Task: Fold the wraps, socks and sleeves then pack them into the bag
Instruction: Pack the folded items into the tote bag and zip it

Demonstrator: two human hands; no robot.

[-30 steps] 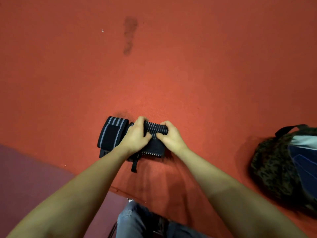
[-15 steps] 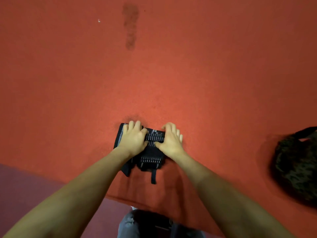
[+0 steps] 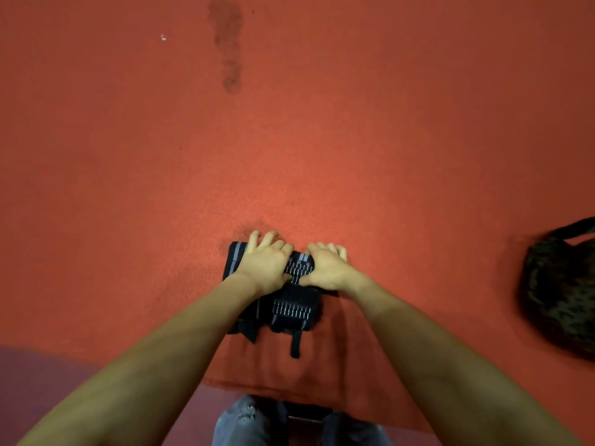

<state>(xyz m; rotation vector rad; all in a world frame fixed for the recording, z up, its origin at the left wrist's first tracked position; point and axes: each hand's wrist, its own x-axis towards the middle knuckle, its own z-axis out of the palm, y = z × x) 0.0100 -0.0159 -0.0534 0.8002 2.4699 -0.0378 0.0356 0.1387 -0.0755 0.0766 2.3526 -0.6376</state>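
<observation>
While both forearms reach forward, left hand (image 3: 264, 263) and right hand (image 3: 325, 267) press the wraps (image 3: 291, 309); fingers flat.

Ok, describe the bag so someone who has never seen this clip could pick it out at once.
Start from the wide red floor. Both hands press a black striped wrap near the lower middle; look far right of them, to the frame's edge. The bag there is a dark, camouflage-patterned bundle with a black strap, the only mottled thing in view.

Wraps (image 3: 291, 309) on floor (image 3: 354, 140) (bag (image 3: 560, 291) well right)
</observation>
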